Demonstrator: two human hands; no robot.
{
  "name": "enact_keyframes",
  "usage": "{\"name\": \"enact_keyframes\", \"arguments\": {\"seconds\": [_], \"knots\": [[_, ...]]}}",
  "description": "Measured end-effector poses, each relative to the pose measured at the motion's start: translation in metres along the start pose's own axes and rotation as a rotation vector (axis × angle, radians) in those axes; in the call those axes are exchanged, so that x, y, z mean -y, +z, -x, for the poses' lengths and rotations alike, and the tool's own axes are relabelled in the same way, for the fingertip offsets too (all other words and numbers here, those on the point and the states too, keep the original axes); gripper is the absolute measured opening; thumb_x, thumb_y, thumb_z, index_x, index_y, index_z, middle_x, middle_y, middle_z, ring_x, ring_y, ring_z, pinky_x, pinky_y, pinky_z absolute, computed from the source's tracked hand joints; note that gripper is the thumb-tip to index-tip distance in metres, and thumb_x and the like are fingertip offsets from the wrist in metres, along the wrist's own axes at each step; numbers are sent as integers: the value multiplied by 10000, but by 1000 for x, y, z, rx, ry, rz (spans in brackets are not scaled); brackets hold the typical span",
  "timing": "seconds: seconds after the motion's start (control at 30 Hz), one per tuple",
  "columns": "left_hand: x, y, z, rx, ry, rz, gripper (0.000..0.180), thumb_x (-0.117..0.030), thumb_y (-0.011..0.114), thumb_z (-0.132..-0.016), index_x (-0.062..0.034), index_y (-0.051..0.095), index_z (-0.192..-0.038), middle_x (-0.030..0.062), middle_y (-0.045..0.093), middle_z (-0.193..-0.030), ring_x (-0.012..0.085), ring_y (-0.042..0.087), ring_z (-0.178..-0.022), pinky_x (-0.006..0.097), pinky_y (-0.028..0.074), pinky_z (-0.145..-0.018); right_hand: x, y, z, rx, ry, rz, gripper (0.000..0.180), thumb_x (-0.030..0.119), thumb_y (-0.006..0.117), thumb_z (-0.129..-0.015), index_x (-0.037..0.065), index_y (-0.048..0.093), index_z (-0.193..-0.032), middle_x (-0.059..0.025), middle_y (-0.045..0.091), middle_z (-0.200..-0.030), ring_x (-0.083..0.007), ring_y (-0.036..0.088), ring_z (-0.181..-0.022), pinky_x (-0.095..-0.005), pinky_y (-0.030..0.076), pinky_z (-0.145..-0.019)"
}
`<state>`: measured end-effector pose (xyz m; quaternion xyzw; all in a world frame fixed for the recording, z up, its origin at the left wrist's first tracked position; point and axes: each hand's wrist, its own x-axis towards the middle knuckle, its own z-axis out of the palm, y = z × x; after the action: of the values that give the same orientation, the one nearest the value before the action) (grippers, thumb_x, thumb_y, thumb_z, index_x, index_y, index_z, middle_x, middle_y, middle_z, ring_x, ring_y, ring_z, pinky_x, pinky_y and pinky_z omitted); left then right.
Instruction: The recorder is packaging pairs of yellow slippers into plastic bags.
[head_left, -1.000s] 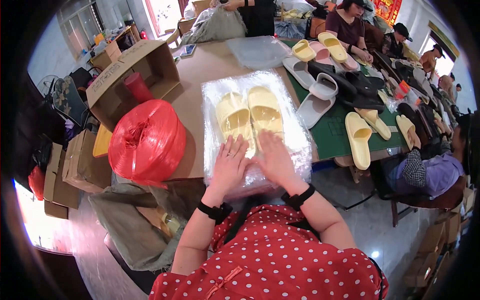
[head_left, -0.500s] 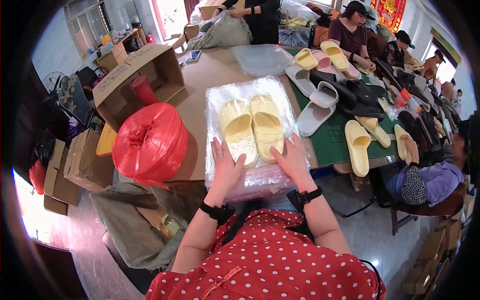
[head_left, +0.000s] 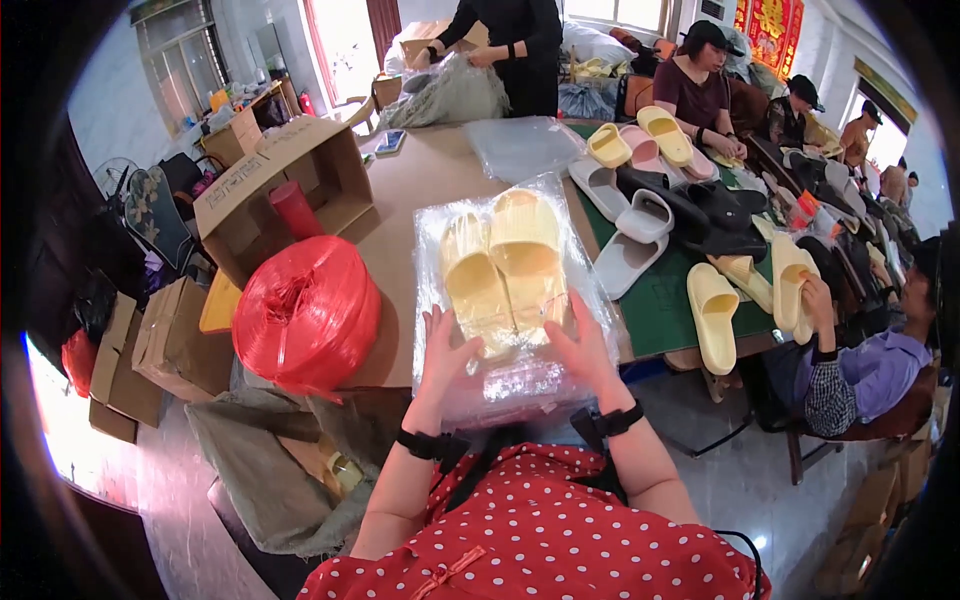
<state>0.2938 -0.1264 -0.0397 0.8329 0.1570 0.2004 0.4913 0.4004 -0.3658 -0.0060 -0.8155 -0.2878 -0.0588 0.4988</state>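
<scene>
A pair of pale yellow slide slippers (head_left: 525,240) lies side by side in a clear plastic bag (head_left: 590,255), toes pointing away from me. The right slipper sits a little farther up than the left one. Under it is a stack of clear plastic bags (head_left: 480,400). My left hand (head_left: 445,355) rests along the bag's left side by the heel end, fingers stretched out and thumb apart. At the right side, my right hand (head_left: 583,350) is likewise spread, its thumb reaching in by the right slipper's heel. Neither hand is visibly wrapped round anything.
On the left stand a red twine roll (head_left: 305,315) and an open cardboard box (head_left: 285,185). Flat clear bags (head_left: 520,145) and a phone (head_left: 390,142) lie farther back. Loose slippers (head_left: 713,315) crowd the green mat (head_left: 650,315) on the right, with co-workers alongside.
The right slipper has shifted away from me relative to the left one. My hands remain at the bag's sides. A co-worker at right has raised a yellow slipper. The view has tilted slightly.
</scene>
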Motion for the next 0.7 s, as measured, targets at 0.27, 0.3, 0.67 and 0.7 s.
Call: {"name": "enact_keyframes", "arguments": {"seconds": [0.27,0.3,0.67,0.7], "knots": [[-56,2,30,-96,126,497,928,-76,765,-839,-71,229,-1596,228,268,-1621,290,176,-1538,401,177,-1229,71,-2,25,79,71,-875,682,18,588,-962,-4,212,-1531,-143,479,-1421,-178,476,-1309,-338,392,-1101],[-59,2,34,-190,164,494,1027,48,740,-815,-104,110,-1613,216,293,-1592,291,299,-1484,384,270,-1205,85,-6,28,109,75,-916,675,17,583,-963,-3,218,-1530,-141,478,-1424,-180,480,-1307,-340,391,-1103],[-73,-18,49,-29,-117,865,534,1,683,-916,14,472,-1407,117,646,-1264,189,665,-1069,307,529,-931,74,-14,32,-96,-28,-674,631,38,599,-963,-39,278,-1500,-145,501,-1402,-209,510,-1280,-353,413,-1085],[-78,-17,54,-21,-160,917,446,-24,681,-929,26,532,-1346,101,672,-1213,173,674,-1038,309,531,-926,68,-12,32,-99,-32,-671,631,38,599,-963,-39,278,-1500,-145,501,-1402,-209,510,-1280,-353,413,-1085]]}}
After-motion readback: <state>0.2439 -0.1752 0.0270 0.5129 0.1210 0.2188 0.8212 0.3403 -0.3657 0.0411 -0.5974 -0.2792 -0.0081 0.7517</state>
